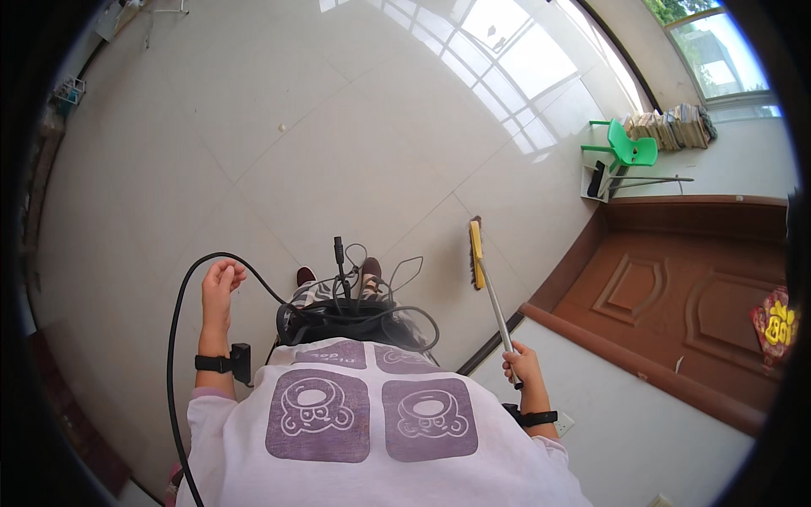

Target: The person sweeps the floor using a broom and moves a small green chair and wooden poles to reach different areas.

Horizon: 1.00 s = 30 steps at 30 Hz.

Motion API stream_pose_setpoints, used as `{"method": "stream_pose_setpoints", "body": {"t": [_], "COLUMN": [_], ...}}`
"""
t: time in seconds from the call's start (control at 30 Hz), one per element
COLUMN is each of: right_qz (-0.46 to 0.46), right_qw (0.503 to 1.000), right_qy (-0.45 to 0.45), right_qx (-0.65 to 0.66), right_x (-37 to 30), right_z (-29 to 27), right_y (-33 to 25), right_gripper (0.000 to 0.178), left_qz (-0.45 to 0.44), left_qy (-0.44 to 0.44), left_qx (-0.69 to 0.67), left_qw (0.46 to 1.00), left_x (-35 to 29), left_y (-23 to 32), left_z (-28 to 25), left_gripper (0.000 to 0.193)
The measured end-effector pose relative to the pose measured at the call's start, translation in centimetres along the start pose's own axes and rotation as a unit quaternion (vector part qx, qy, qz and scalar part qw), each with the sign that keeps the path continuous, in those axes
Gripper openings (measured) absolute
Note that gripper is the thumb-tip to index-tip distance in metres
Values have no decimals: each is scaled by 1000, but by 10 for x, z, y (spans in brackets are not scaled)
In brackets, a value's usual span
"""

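My right hand (pixel 525 366) is wrapped round the upper end of a broom's silver handle (pixel 498 313), at the right of my body. The handle slants away to the yellow broom head (pixel 478 253) with dark bristles, which is over the pale tiled floor near the wall; whether the bristles touch the tiles I cannot tell. Raised at my left side, my left hand (pixel 223 277) has loosely bent fingers and holds nothing. A black cable (pixel 179 313) loops close past it. Each wrist has a black strap (pixel 213 363) with a small box.
Cables and a black bag (pixel 342 317) hang before my waist. A brown panelled door (pixel 650 287) lies along the right. Beyond it are a dustpan (pixel 595 182), a green chair (pixel 629 145) and stacked books (pixel 676 128). A small pale speck (pixel 282 128) lies on the floor ahead.
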State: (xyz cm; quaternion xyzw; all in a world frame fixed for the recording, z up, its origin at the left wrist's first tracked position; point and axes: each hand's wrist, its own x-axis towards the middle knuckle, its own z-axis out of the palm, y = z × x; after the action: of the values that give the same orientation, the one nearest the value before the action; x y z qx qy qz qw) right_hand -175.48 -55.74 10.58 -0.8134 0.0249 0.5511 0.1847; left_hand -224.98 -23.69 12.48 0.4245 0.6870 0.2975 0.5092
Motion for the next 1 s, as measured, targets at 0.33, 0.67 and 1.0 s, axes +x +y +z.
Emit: {"method": "stream_pose_setpoints", "body": {"t": [0.33,0.67,1.0], "right_qz": [5,-134,-67], "right_qw": [989,949,925], "right_qy": [-36,-274,-371], "right_qx": [143,-73,-40], "right_x": [151,47,40], "right_z": [61,244,265], "right_y": [-106,-223,-267], "right_gripper": [11,26,55], "left_qz": [-30,-96,-98], "left_qy": [23,127,140], "left_qx": [-16,-67,-81], "left_qw": [999,985,982], "left_x": [-24,-46,-44], "left_y": [2,-56,-74], "left_z": [-11,-30,-45], "left_gripper": [15,15,16]}}
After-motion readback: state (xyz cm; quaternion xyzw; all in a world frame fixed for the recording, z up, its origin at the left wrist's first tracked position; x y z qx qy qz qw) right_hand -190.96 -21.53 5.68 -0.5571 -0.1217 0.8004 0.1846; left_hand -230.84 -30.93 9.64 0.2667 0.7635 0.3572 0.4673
